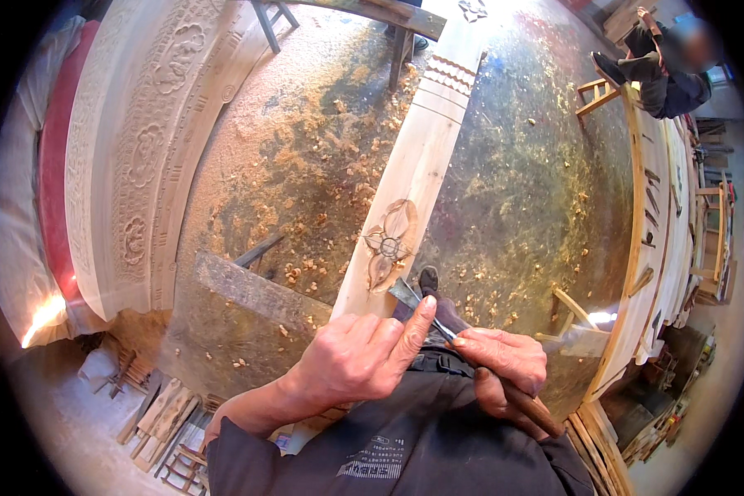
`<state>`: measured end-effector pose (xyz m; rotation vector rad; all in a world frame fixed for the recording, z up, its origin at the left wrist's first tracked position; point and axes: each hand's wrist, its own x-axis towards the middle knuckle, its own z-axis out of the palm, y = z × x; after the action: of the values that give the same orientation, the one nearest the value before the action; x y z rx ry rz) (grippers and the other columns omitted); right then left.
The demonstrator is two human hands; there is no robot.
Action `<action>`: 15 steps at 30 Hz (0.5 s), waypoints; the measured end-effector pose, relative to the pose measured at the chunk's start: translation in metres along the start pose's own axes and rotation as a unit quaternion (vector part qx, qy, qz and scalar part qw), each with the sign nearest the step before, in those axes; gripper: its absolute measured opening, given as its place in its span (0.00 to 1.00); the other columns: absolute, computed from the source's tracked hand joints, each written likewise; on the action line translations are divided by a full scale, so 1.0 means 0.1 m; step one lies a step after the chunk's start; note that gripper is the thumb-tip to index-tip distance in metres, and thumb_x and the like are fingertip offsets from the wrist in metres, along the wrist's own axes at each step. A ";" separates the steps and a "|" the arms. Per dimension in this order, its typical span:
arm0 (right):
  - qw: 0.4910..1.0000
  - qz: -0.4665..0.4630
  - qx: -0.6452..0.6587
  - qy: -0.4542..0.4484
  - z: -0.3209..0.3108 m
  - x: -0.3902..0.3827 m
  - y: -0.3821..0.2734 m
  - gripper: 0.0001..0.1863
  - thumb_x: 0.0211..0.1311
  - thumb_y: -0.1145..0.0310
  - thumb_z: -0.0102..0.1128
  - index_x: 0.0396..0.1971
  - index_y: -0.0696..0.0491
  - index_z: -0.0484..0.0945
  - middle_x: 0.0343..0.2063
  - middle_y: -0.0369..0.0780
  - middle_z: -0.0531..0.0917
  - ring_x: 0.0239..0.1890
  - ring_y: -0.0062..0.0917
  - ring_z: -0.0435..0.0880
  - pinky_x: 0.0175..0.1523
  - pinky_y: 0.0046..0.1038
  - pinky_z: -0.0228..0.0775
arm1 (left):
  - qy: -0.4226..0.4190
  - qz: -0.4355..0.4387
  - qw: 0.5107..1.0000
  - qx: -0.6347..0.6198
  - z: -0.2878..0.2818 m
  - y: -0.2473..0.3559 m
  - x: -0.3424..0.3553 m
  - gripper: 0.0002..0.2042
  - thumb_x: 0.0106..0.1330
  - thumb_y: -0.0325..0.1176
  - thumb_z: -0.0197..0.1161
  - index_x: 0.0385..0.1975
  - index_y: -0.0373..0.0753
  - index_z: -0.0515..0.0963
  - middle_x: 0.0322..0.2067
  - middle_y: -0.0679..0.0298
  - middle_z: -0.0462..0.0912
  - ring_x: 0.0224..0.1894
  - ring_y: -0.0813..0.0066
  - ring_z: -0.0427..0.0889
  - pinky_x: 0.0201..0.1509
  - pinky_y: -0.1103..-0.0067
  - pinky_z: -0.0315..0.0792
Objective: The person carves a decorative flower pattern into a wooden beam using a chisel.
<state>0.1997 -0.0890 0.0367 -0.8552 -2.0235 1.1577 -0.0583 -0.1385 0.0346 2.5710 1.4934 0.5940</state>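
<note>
A long pale wooden beam (pixel 422 145) runs away from my body, with a flower carved in relief (pixel 388 247) on its near part. The flat metal blade of a wood-carving chisel (pixel 404 293) meets the lower petal's edge. My left hand (pixel 360 355) is closed at the blade, its index finger stretched along the metal and the other fingers curled; the thumb is hidden. Further back, my right hand (pixel 504 361) wraps round the chisel where blade meets handle. The brown wooden handle sticks out behind it toward my right side.
Wood shavings (pixel 306 269) litter the floor. Large carved panels (pixel 145 157) stand at left. Beneath the beam is a wooden support (pixel 260 289). At right, a bench (pixel 636 223) carries several tools (pixel 650 207); another person (pixel 665 70) sits at its far end. Wood pieces (pixel 161 413) lie lower left.
</note>
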 end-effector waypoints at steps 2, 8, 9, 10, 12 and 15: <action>1.000 -0.004 -0.004 0.001 -0.02 0.01 0.04 0.25 0.46 0.86 0.60 0.48 0.63 0.91 0.37 0.50 0.93 0.42 0.43 0.97 0.51 0.38 0.91 | -0.001 -0.001 1.000 -0.003 0.00 -0.01 0.01 0.31 0.60 0.29 0.65 0.67 0.30 0.83 0.24 0.72 0.64 0.22 0.80 0.69 0.23 0.78 0.63; 1.000 0.019 0.018 -0.017 -0.03 0.01 0.13 0.23 0.54 0.86 0.56 0.48 0.58 0.90 0.39 0.52 0.94 0.46 0.49 0.96 0.52 0.44 0.91 | -0.014 -0.004 1.000 -0.001 0.01 0.00 0.03 0.31 0.59 0.28 0.65 0.67 0.30 0.83 0.23 0.72 0.63 0.21 0.81 0.69 0.23 0.79 0.64; 1.000 0.017 0.020 -0.015 -0.03 0.00 0.15 0.23 0.54 0.86 0.56 0.48 0.59 0.90 0.39 0.52 0.94 0.46 0.49 0.96 0.52 0.44 0.91 | -0.015 -0.005 1.000 0.002 0.02 0.00 0.03 0.31 0.59 0.28 0.65 0.67 0.30 0.83 0.23 0.72 0.63 0.21 0.81 0.69 0.23 0.79 0.64; 1.000 0.014 0.022 -0.013 -0.02 -0.01 0.18 0.22 0.54 0.86 0.56 0.48 0.59 0.90 0.40 0.52 0.94 0.46 0.49 0.96 0.52 0.44 0.91 | -0.013 -0.014 1.000 0.001 0.02 0.01 0.03 0.32 0.57 0.27 0.66 0.67 0.31 0.83 0.23 0.72 0.62 0.21 0.81 0.69 0.23 0.78 0.65; 1.000 0.005 0.027 -0.012 0.00 -0.02 0.22 0.23 0.52 0.87 0.57 0.47 0.59 0.91 0.39 0.52 0.94 0.45 0.48 0.96 0.52 0.43 0.91 | -0.008 -0.034 0.999 -0.002 0.03 0.04 0.02 0.34 0.54 0.25 0.67 0.68 0.33 0.83 0.22 0.72 0.62 0.21 0.80 0.69 0.24 0.77 0.65; 0.999 -0.018 0.034 -0.002 0.03 -0.03 0.30 0.26 0.47 0.87 0.60 0.47 0.59 0.92 0.39 0.50 0.93 0.43 0.44 0.97 0.52 0.39 0.91 | -0.010 -0.031 0.999 0.001 0.02 0.04 0.03 0.33 0.55 0.25 0.68 0.67 0.33 0.84 0.22 0.71 0.63 0.20 0.80 0.70 0.23 0.76 0.66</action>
<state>0.2051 -0.0806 0.0081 -0.7792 -1.9829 1.2023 -0.0528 -0.1380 0.0344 2.5127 1.5624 0.5581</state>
